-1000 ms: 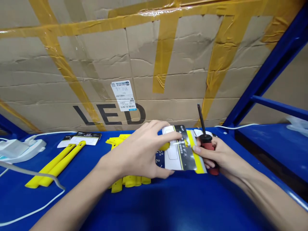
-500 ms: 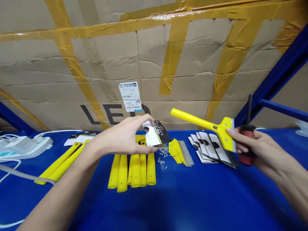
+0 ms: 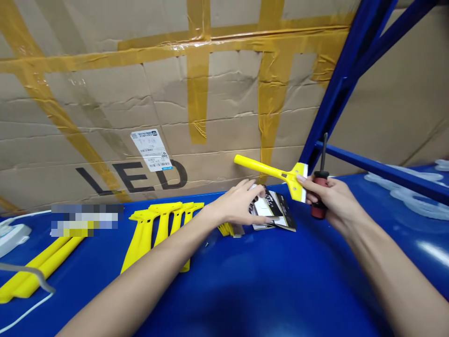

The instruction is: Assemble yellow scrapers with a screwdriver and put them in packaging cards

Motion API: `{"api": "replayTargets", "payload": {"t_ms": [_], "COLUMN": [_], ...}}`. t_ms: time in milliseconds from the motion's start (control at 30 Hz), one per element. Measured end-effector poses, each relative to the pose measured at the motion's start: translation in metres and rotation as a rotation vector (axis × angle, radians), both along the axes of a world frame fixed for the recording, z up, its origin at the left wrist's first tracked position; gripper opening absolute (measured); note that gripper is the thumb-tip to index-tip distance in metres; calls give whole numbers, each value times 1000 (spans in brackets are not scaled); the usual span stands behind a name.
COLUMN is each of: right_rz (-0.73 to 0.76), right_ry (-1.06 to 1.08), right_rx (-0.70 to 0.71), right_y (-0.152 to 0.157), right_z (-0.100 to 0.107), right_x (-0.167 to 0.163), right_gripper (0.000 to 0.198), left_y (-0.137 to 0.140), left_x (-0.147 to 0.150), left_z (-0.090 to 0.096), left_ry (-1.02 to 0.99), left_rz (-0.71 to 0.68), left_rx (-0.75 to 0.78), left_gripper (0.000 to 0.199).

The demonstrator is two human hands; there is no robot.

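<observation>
My left hand (image 3: 242,204) is curved round a printed cardboard sleeve (image 3: 265,209), fingers on its upper edge and thumb on its lower one. More black-and-white sleeves (image 3: 286,213) lie beneath and beside it. My right hand (image 3: 328,194) grips a yellow scraper (image 3: 268,167) by its wide blade end, handle pointing left. The same hand also holds a screwdriver (image 3: 320,199) with a red and black grip, shaft upward. Left of the sleeves are small yellow pieces (image 3: 225,229) and flat metal blades (image 3: 238,230), partly behind my left hand.
Several yellow scraper handles (image 3: 161,224) lie on the blue tabletop (image 3: 259,290); two more scrapers (image 3: 42,269) are farther left. A white power strip (image 3: 14,238) and cable sit at the left edge. Behind stand a taped carton (image 3: 115,112) and a blue frame post (image 3: 333,89).
The view has turned to the right. My left hand has carried the sleeve rightward and down onto the other sleeves. My right hand still holds the scraper and screwdriver.
</observation>
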State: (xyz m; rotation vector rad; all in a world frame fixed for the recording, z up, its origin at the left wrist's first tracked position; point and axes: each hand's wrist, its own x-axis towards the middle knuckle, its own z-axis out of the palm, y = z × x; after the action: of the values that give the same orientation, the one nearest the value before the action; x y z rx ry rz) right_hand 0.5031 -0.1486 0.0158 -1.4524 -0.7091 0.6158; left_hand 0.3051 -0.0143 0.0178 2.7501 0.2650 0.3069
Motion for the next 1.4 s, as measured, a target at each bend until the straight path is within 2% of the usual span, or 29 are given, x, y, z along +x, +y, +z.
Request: {"api": "replayTargets", "payload": {"t_ms": [67, 133, 167, 267, 333, 400, 467, 533, 600, 700, 767, 833, 900, 967, 1033, 1167, 1300, 1400], "right_rz": [29, 67, 90, 176, 260, 382, 508, 604, 654, 615, 565, 568, 611, 586, 524, 364, 358, 361], "right_ry": [-3, -8, -11, -14, -11, -6, 13, 30, -3, -156, -223, -227, -254, -354, -411, -382, -427, -391], "right_rx": [-1, -13, -20, -47, -75, -99, -108, -115, -128, -142, -155, -169, -165, -136, -155, -134, -140, -114], "right_y": [0, 0, 1, 2, 4, 7, 11, 16, 21, 25, 23, 19, 14, 9, 7, 6, 5, 6], "right_z": [1, 2, 3, 4, 3, 0, -3, -5, -6, -4, -3, -1, 1, 2, 3, 3, 3, 4], "right_x": [-1, -5, -9, -26, -43, -62, -82, -99, -112, -121, -118, -109, -98, -86, -78, -74, -78, -81], "right_gripper": [41, 42, 43, 46, 47, 47, 45, 44, 41, 39, 44, 50, 44, 39, 40, 46, 39, 37], "left_y": [-3, -9, -12, -22, -25, -25, -21, -17, -14, -14, -14, -13, -9, -4, 2, 9, 12, 11], "left_x": [-5, -19, -29, -64, -88, -109, -124, -134, -142, -150, -153, -156, -157, -158, -159, -164, -167, -167], "left_z": [-3, 1, 5, 24, 40, 55, 66, 71, 69, 56, 45, 36, 28, 23, 20, 19, 21, 21], "left_ry": [67, 63, 26, -234, -391, -296, -92, 122, 244, 182, 54, -72, -156, -196, -194, -159, -108, -84], "left_rz": [31, 65, 79, 44, 152, 239, 186, 127, 109, 158, 227, 320, 422, 517, 553, 515, 483, 486], "left_rx": [10, 34, 74, 275, 431, 447, 240, -99, -459, -878, -1060, -1183, -1234, -1229, -1223, -1196, -1160, -1167], "left_gripper": [72, 73, 67, 28, 26, 30, 26, 32, 31, 28, 27, 35, 52, 70, 76, 78, 88, 89]}}
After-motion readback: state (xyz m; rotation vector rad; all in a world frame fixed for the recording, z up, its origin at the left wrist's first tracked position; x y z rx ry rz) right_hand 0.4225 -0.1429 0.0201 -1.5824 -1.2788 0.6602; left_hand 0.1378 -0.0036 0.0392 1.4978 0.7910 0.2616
